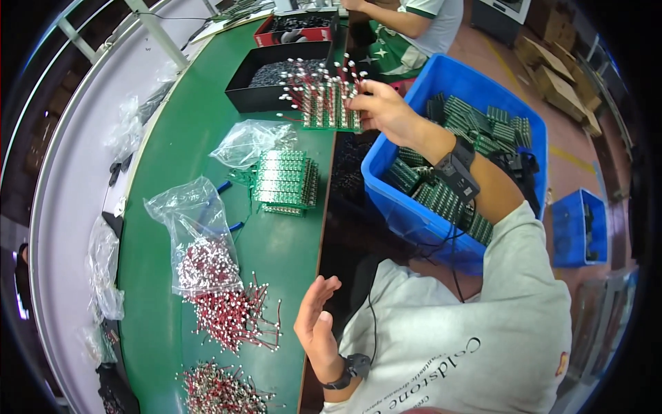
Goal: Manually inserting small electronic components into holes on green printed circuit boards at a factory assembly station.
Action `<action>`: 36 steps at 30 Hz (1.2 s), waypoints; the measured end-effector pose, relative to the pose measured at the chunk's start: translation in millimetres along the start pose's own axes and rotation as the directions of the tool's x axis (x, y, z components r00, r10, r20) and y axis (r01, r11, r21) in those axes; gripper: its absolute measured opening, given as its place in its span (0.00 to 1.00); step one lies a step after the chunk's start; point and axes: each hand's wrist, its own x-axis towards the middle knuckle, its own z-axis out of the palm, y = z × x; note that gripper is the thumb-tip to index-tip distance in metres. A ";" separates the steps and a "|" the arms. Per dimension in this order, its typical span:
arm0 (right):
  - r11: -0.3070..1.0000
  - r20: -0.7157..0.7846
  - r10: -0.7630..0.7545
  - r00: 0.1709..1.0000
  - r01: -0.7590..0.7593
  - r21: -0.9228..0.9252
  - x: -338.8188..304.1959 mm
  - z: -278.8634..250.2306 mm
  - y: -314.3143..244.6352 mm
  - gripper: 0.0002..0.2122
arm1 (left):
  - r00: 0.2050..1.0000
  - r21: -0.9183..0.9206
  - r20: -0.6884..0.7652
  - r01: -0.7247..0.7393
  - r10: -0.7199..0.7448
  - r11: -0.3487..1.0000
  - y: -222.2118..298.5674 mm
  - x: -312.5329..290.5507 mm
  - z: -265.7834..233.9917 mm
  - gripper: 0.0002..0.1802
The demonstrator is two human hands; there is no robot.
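Note:
My right hand grips the right edge of a green circuit board panel, held up over the table's far end. Many red wires with white connectors stand out from that panel. My left hand is open at the table's front edge, thumb apart from the fingers, holding nothing. Beyond it lies a loose pile of red wires with white ends. A second wire pile is nearer the lower edge. Between the hands sits a stack of green circuit board panels.
A clear bag of wires partly covers blue-handled pliers; another clear bag lies beyond. A black box holds small dark parts. The blue bin at right contains several board panels. Another person sits at the far end.

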 end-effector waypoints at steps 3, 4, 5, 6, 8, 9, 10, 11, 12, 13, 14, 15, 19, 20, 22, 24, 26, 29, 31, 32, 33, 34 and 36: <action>0.991 -0.076 0.063 0.995 -0.071 -0.115 11.5 -5.5 30.3 0.12 | 1.000 0.008 -0.022 0.019 -0.019 1.000 -2.1 3.1 0.4 0.32; 0.990 -0.078 0.085 0.993 -0.093 -0.106 14.3 -2.2 37.8 0.13 | 0.999 0.013 -0.028 0.034 -0.033 0.999 -3.3 3.9 -0.1 0.32; 0.990 -0.101 0.070 0.992 -0.081 -0.112 18.9 3.1 45.2 0.13 | 0.999 0.017 -0.033 0.032 -0.031 0.999 -4.4 4.5 0.4 0.32; 0.991 -0.074 0.085 0.994 -0.092 -0.099 26.8 3.2 54.7 0.13 | 0.999 0.031 -0.029 0.035 -0.034 0.999 -5.7 4.8 2.0 0.31; 0.992 -0.048 0.103 0.993 -0.106 -0.066 33.1 10.6 61.9 0.14 | 0.999 0.052 -0.025 0.041 -0.040 0.998 -5.8 3.8 3.4 0.31; 0.992 -0.047 0.104 0.993 -0.107 -0.061 34.2 14.5 65.0 0.14 | 0.999 0.056 -0.018 0.050 -0.049 0.997 -5.4 2.6 4.2 0.31; 0.990 -0.071 0.112 0.991 -0.118 -0.077 35.5 18.4 66.8 0.14 | 0.998 0.061 -0.011 0.057 -0.056 0.997 -5.0 2.4 5.0 0.30; 0.987 -0.096 0.121 0.988 -0.130 -0.094 36.8 19.7 69.0 0.15 | 0.998 0.064 -0.011 0.056 -0.055 0.996 -4.2 1.9 5.9 0.30; 0.985 -0.088 0.146 0.985 -0.153 -0.077 39.6 16.8 76.1 0.15 | 0.998 0.030 -0.004 0.070 -0.070 0.997 -3.4 1.3 6.8 0.28; 0.985 -0.088 0.144 0.986 -0.151 -0.078 40.3 14.4 77.7 0.15 | 0.996 -0.007 0.003 0.084 -0.084 0.996 -3.3 1.7 8.0 0.27; 0.984 -0.067 0.163 0.984 -0.168 -0.066 40.2 11.5 79.3 0.15 | 0.996 -0.009 0.005 0.084 -0.084 0.996 -3.9 2.5 8.7 0.27; 0.981 -0.048 0.183 0.982 -0.186 -0.055 40.1 8.6 80.9 0.15 | 0.996 -0.008 0.006 0.084 -0.084 0.996 -5.0 3.4 9.1 0.26; 0.983 -0.019 0.183 0.983 -0.183 -0.012 41.5 2.0 78.9 0.10 | 0.996 -0.008 -0.006 0.091 -0.091 0.996 -4.7 3.8 7.0 0.26; 0.990 -0.055 0.139 0.989 -0.139 0.004 40.4 3.3 70.4 0.09 | 0.995 0.009 -0.026 0.098 -0.098 0.995 -3.6 3.0 6.1 0.26; 0.999 -0.043 0.039 0.998 -0.039 0.006 37.8 -6.8 49.6 0.06 | 0.992 0.028 -0.054 0.120 -0.118 0.992 -2.5 1.8 4.7 0.26; 0.998 -0.038 -0.056 0.998 0.055 -0.009 44.1 -37.5 35.9 0.05 | 0.989 0.047 -0.048 0.142 -0.139 0.989 -1.7 4.4 5.1 0.26; 0.989 -0.140 -0.126 0.982 0.115 -0.089 61.6 -78.7 32.9 0.06 | 0.988 0.037 -0.022 0.157 -0.156 0.987 -2.1 4.8 3.6 0.26; 0.956 -0.311 -0.081 0.947 -0.014 -0.292 80.0 -121.3 23.9 0.07 | 0.985 0.032 0.014 0.171 -0.171 0.985 -4.2 3.0 0.5 0.26; 0.923 -0.373 -0.112 0.921 -0.043 -0.382 100.8 -157.5 29.3 0.10 | 0.983 0.026 0.041 0.176 -0.177 0.984 -4.8 2.5 -1.3 0.26; 0.823 -0.363 -0.096 0.927 -0.131 -0.553 110.2 -168.8 28.9 0.11 | 0.979 0.013 0.042 0.200 -0.200 0.980 -4.9 2.6 -3.2 0.26; 0.684 -0.358 -0.078 0.931 -0.211 -0.698 117.7 -179.7 32.1 0.12 | 0.974 0.001 0.045 0.224 -0.223 0.975 -5.1 2.9 -5.0 0.26; 0.601 -0.340 -0.108 0.934 -0.211 -0.771 125.2 -180.6 37.4 0.15 | 0.973 -0.004 0.052 0.227 -0.226 0.974 -5.9 3.1 -6.8 0.27; 0.457 -0.282 0.001 0.959 -0.251 -0.853 147.3 -177.5 47.9 0.15 | 0.972 0.012 0.065 0.224 -0.224 0.975 -10.3 2.6 -11.1 0.27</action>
